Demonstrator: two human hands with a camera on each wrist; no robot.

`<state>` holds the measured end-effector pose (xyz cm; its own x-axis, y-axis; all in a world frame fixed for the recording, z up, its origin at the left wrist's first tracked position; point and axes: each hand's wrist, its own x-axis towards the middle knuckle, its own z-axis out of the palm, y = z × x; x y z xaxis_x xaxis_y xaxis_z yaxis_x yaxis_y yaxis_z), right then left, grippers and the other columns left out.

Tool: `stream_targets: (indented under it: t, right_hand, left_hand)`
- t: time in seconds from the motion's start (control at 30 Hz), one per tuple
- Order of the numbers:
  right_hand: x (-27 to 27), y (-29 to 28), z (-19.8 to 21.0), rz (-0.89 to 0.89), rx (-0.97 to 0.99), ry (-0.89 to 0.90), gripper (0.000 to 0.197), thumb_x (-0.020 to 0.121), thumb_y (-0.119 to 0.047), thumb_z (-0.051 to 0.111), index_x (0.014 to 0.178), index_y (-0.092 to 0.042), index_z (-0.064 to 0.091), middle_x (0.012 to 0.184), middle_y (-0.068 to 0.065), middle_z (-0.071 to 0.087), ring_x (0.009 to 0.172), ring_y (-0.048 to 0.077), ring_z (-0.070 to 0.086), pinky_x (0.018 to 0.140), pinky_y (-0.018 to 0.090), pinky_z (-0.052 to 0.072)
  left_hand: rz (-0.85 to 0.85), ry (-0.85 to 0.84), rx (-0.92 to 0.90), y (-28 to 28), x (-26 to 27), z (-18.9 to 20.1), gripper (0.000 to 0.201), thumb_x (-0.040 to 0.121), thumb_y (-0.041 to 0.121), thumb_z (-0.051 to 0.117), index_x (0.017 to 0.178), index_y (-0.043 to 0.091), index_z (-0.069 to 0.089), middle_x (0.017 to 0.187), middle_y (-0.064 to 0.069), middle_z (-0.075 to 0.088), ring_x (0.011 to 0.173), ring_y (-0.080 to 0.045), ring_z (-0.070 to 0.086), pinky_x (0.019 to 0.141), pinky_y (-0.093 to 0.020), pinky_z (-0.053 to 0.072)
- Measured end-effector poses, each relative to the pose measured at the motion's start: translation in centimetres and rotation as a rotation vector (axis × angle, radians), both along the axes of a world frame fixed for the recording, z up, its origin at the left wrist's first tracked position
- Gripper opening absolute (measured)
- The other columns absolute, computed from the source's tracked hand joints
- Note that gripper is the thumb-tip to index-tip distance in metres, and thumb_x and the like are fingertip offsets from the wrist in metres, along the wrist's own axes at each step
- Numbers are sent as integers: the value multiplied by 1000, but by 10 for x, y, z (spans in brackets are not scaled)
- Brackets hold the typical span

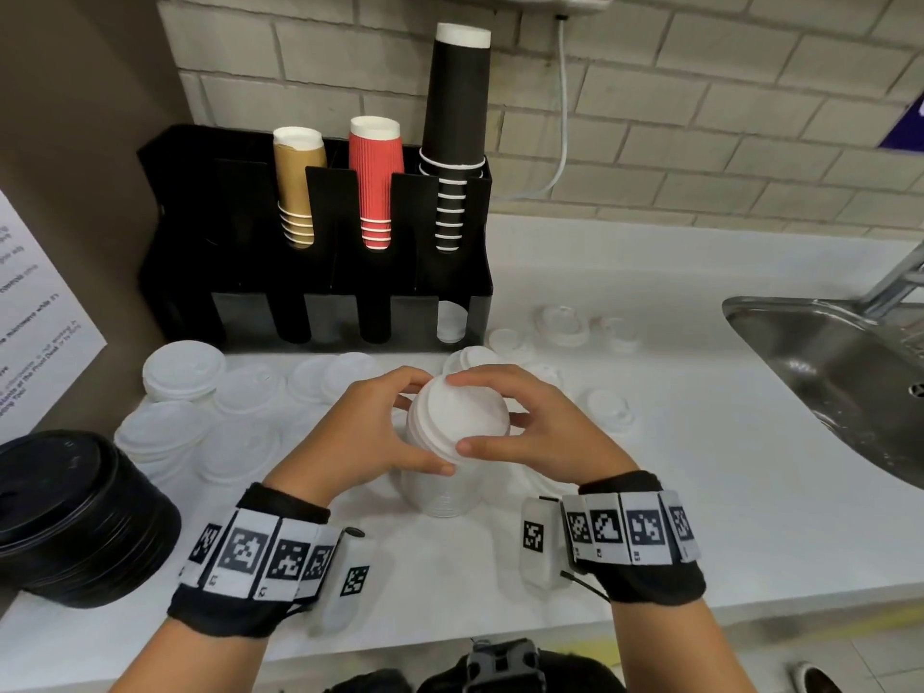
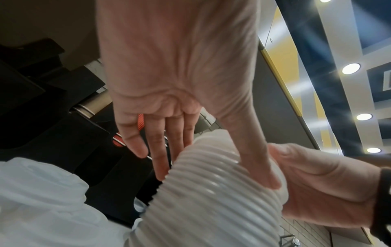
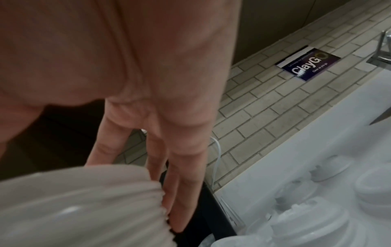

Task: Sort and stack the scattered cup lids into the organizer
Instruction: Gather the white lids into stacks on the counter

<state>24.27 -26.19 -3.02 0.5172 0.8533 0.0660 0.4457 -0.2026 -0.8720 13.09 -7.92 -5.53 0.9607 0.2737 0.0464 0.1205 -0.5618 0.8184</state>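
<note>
Hands meet over the middle of the white tabletop (image 1: 700,467) in the head view, both gripping one tall stack (image 1: 457,432) of white lids, tilted with its top toward the camera. The left hand (image 1: 370,432) cups the stack from the left, thumb low on the near rim, fingertips curled over the far top edge. The right hand (image 1: 540,432) mirrors it from the right, thumb along the near rim, fingers arched over the top. Both wrists wear black bands with printed markers. Behind the hands stands the black organizer (image 1: 315,272), holding brown, red and black cups; loose lids (image 1: 200,407) lie scattered in front of it, and black lids (image 1: 75,512) sit piled at the left edge. A sink (image 1: 840,372) lies to the right.

From the left wrist, the left hand (image 2: 180,83) reaches forward, its fingers (image 2: 160,150) nearly straight and close together against the ribbed side of the stack (image 2: 211,192), thumb pressed on the near side. The right hand (image 2: 317,183) wraps the stack's far end.

From the right wrist, the right hand (image 3: 148,83) points down, fingers (image 3: 182,183) slightly spread and laid along the stack's (image 3: 84,208) ribbed edge. More lids (image 3: 317,208) lie on the tabletop to the right.
</note>
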Motion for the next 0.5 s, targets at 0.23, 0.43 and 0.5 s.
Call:
stream_targets:
  t: [0.23, 0.43, 0.5]
  right_hand:
    - [-6, 8, 8, -1, -76, -174, 49, 80, -28, 75, 126, -38, 59, 128, -9, 54, 124, 1, 42, 104, 32, 41]
    - [-8, 14, 13, 5, -140, -296, 51, 78, -31, 76, 126, -37, 59, 125, -6, 56, 115, 4, 47, 89, 13, 37]
    - [-9, 17, 15, 20, -180, -342, 55, 76, -34, 77, 128, -37, 57, 125, -5, 55, 117, 7, 47, 97, 20, 39]
  left_hand:
    - [-27, 4, -19, 5, 0, -1, 75, 47, 32, 96, 105, 52, 52, 103, 32, 63, 100, 23, 51, 77, 5, 35]
    - [-40, 11, -52, 7, -3, -5, 74, 50, 31, 95, 108, 52, 55, 105, 34, 64, 105, 18, 53, 79, 4, 36]
    - [-41, 12, -48, 8, -3, -5, 73, 49, 31, 95, 106, 53, 54, 104, 40, 62, 105, 19, 53, 79, 5, 35]
